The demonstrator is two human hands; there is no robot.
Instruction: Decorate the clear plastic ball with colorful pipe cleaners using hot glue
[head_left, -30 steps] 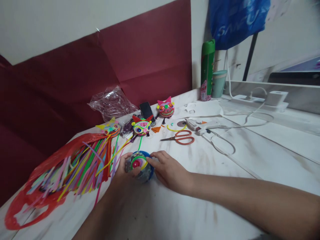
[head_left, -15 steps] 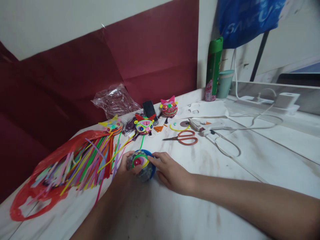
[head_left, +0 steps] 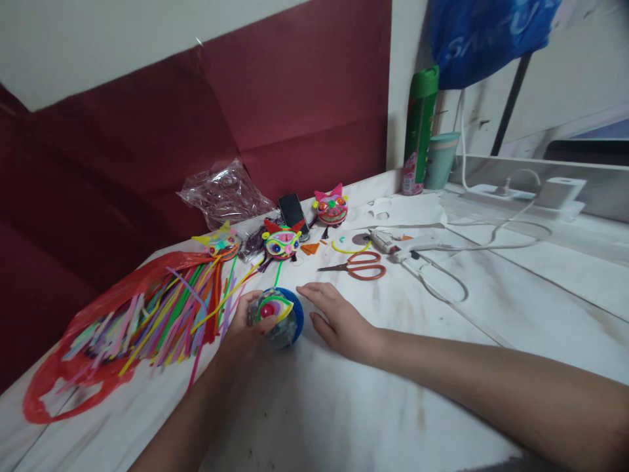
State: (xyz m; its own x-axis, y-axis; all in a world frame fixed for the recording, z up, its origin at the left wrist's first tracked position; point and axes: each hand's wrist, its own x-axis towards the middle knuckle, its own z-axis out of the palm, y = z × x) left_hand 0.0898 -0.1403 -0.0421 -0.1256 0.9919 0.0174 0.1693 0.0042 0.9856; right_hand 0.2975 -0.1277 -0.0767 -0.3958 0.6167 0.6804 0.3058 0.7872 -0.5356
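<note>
My left hand is wrapped round a rounded grey craft piece with a blue rim, its thumb near a red bead eye. Bands of green, white, purple and yellow surround that eye. Just right of the piece is my right hand, fingers stretched out and apart from it, holding nothing. Beyond the hands, a lion-like head with red ears lies on the table. Farther back sits a pink lion-like head, and a yellow-eared one rests to the left.
Orange-handled scissors and a white glue gun with its cable lie to the right. Colourful fuzzy stems spill from a red plastic bag at left. A phone, power strip and green can stand farther back.
My right hand has come off the craft piece and moved slightly right, its fingers now straightened. My left hand still holds the piece. The view has shifted a little.
</note>
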